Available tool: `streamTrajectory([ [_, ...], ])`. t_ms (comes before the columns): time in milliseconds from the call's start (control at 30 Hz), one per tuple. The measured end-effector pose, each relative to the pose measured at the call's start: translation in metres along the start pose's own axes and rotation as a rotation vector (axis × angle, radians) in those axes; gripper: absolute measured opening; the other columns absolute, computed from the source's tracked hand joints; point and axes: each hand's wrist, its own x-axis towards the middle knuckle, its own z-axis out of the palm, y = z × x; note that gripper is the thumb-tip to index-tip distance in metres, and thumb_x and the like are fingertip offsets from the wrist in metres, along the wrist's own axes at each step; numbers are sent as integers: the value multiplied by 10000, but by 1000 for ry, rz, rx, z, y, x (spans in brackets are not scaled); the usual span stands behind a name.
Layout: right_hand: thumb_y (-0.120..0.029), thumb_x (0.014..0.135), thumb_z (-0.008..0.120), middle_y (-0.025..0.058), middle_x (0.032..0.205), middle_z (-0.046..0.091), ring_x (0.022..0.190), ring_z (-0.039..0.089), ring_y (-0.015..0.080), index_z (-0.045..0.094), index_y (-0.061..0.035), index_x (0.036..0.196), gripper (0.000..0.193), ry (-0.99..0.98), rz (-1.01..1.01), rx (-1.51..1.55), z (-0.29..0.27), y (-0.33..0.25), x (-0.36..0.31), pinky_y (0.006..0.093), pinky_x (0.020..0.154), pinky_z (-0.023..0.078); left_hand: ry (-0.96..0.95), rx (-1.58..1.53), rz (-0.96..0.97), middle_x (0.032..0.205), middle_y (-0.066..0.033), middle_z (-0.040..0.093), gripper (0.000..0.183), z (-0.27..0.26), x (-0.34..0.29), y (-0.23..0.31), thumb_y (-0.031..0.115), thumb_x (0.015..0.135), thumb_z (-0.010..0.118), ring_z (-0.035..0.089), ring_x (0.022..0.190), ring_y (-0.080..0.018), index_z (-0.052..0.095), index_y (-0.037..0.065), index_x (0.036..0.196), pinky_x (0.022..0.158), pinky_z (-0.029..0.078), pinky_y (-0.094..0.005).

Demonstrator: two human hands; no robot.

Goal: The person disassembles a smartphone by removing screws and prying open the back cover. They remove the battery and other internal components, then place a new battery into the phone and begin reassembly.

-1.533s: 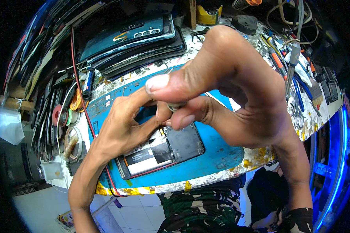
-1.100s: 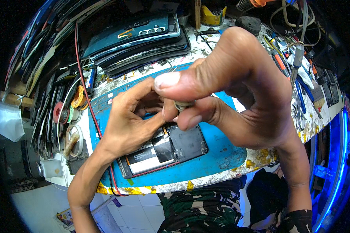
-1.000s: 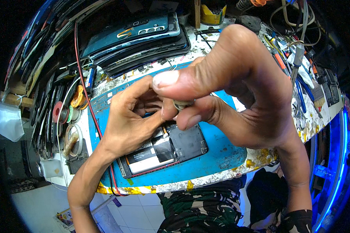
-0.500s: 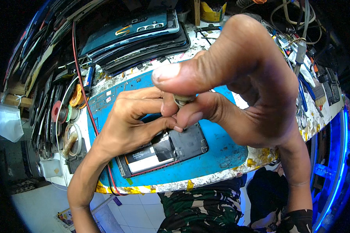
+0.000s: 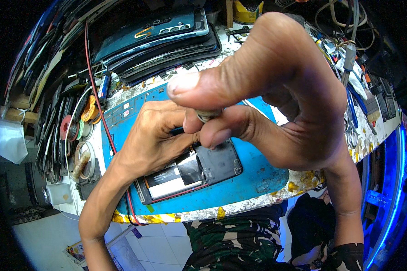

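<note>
Right hand [image 5: 280, 99] pinches a small metal piece [image 5: 208, 115] above an opened phone [image 5: 190, 171].

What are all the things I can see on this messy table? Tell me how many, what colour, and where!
opened phone: one, black with a white battery label, back off, on the mat under the hands
work mat: one, blue, covering the bench's middle
phone back covers: a stack, teal and black, far side of the bench
red wire: one, running from the top left down over the bench's near edge
tape rolls: several, red, orange and clear, left of the mat
tools and cables: many, mixed colours, far right
small metal piece: one, silvery, pinched in the right fingers
left hand: fingers curled, above the phone
right hand: close to the camera, pinching the metal piece
</note>
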Motion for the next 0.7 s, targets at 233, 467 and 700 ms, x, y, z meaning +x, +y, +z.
streamTrajectory([
  [233, 226, 729, 625, 208, 956, 617, 790, 690, 237, 550, 107, 1077, 375, -21, 48, -108, 0, 0, 2, 283, 671, 593, -24, -124, -53, 919, -101, 672, 232, -2, 3, -4, 61, 700, 793, 644, 861, -237, 666, 0, 884, 759, 496, -328],
  [467, 206, 737, 625, 203, 945, 616, 786, 683, 238, 540, 98, 1094, 382, -36, 49, -169, 5, 0, 4, 287, 670, 586, 89, -445, -215, 1009, -89, 665, 303, -1, -1, 11, 13, 782, 763, 607, 939, -137, 643, -77, 1045, 831, 491, -271],
  [700, 187, 745, 626, 198, 934, 616, 782, 676, 238, 530, 88, 1110, 390, -26, 57, -206, 9, 5, 10, 291, 669, 580, 117, -324, -237, 1016, -86, 670, 425, 1, 1, 17, -32, 717, 794, 647, 946, -168, 597, -45, 1093, 893, 502, -295],
])
